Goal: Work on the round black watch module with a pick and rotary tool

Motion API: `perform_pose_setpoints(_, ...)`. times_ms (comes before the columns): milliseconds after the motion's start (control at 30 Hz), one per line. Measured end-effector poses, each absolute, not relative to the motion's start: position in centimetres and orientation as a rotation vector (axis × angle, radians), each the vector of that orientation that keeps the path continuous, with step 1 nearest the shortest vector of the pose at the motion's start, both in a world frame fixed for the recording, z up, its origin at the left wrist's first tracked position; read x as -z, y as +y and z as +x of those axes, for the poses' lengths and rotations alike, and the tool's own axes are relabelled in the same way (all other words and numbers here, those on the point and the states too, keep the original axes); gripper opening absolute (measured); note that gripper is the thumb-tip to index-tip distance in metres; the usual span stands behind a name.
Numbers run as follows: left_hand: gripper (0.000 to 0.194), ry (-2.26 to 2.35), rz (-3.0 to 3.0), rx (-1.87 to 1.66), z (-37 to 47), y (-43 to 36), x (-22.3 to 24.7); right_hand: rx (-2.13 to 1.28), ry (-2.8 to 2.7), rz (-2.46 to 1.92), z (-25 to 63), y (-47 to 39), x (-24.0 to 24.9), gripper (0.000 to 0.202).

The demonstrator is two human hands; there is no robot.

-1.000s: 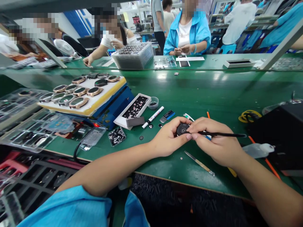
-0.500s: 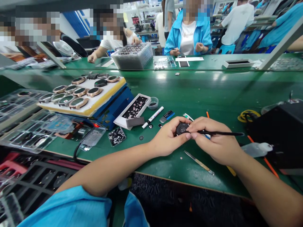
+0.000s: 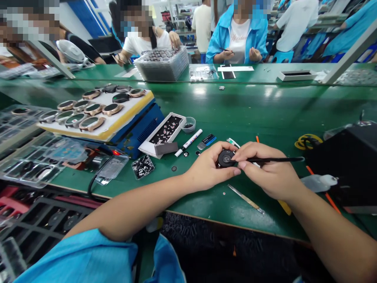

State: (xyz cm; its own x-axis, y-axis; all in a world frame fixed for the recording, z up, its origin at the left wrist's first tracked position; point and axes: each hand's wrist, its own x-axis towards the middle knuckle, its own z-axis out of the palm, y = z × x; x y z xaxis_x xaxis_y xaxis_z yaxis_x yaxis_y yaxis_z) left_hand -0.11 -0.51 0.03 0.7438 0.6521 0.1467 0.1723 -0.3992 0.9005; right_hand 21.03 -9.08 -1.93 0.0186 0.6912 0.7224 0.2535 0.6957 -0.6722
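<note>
My left hand [image 3: 203, 169] is closed around the rim of a round black watch case [image 3: 226, 157], its back with a central ring turned up. Between the thumb and fingers of my right hand [image 3: 266, 169] is a slim black tool that looks like tweezers [image 3: 277, 159]. Its tip end is at the right side of the watch case, partly hidden by my fingertips. A flat tool with a tan handle [image 3: 246, 199] lies on the green bench below my hands. Beyond them are a paint marker [image 3: 188, 142] and a black and blue packet [image 3: 207, 141].
Several watches [image 3: 91, 123] rest on a padded blue box [image 3: 138, 125] at left. Nearby are a white tray of small parts [image 3: 143, 147], a small cup [image 3: 189, 125] and a clear box [image 3: 143, 167]. At right stand a clear bottle [image 3: 319, 182] and a black box [image 3: 347, 165]. Co-workers sit opposite.
The view has shifted slightly, so the bench items appear a little higher and further left. Both hands keep their grip on the watch case and tweezers.
</note>
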Motion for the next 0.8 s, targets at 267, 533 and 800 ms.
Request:
perform_pose_setpoints(267,0.064,0.656,1.946,-0.608,-0.16,-0.62,-0.45,-0.418,-1.524,-0.817,20.82,-9.10,1.87,0.020)
perform_pose_setpoints(533,0.080,0.681,1.914,-0.678,-0.50,-0.12,-0.66,-0.764,-1.148,-0.708,21.25,-9.19,2.17,0.009)
perform_pose_setpoints(800,0.078,0.726,1.942,-0.701,-0.21,-0.11,-0.66,-0.945,-1.029,-0.610,21.04,-9.27,2.01,0.009)
